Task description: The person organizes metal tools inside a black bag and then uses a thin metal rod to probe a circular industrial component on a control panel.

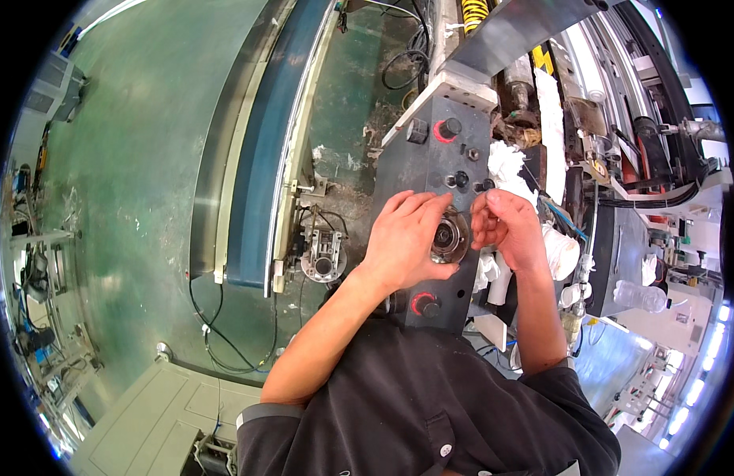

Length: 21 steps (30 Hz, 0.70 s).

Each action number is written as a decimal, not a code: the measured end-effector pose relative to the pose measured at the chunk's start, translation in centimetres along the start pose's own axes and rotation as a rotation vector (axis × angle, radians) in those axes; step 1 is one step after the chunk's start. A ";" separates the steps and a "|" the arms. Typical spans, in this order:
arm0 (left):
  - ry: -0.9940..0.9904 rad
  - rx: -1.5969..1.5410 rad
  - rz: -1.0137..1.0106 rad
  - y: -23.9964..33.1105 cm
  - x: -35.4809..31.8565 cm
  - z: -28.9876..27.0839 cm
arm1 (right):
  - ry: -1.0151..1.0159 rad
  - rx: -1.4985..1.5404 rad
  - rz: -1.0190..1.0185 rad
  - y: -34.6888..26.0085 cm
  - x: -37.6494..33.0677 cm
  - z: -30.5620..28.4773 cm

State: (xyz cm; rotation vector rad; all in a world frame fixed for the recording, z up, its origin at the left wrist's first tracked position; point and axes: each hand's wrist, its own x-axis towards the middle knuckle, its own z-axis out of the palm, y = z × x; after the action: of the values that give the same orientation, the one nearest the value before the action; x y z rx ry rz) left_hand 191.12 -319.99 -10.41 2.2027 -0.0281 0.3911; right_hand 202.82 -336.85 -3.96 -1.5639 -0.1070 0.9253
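A round metal part with a dark ringed centre, like a bearing in its housing (446,236), is set in the face of a dark steel block (400,170). My left hand (403,242) curves around its left side, thumb and fingers spread apart; whether the fingertips touch its rim I cannot tell. Just right of the part is my right hand (506,228), its fingers curled in and the thumb near the index finger. What they hold, if anything, is hidden. Beyond my hands, black knobs (460,179) and a bolt with a red ring (448,129) stick out of the block.
Left of the block runs a blue conveyor belt (276,151) with metal side rails. A small motor-like unit (323,258) sits between them. Crumpled white paper (507,165), rollers and cables crowd the right. A clear plastic bottle (641,296) lies on the far-right surface.
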 end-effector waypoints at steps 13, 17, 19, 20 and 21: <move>0.006 -0.003 0.005 -0.1 0.0 0.1 | 0.223 0.046 -0.199 1.6 0.1 2.3; 0.008 0.004 0.009 -0.1 -0.1 0.2 | 0.120 0.075 -0.161 1.7 0.9 1.2; 0.008 0.002 0.011 -0.1 -0.2 0.2 | 0.064 0.114 -0.133 1.3 1.0 1.3; 0.009 -0.001 0.012 -0.1 -0.2 0.2 | 0.035 0.134 -0.120 1.1 0.9 1.5; 0.011 -0.006 0.014 -0.1 -0.1 0.1 | 0.054 0.133 -0.117 0.8 0.8 1.6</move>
State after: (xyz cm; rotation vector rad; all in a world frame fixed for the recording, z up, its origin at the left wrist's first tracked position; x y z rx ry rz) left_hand 191.06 -319.99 -10.59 2.1955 -0.0386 0.4097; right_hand 202.06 -335.36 -4.89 -1.4428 -0.0961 0.7823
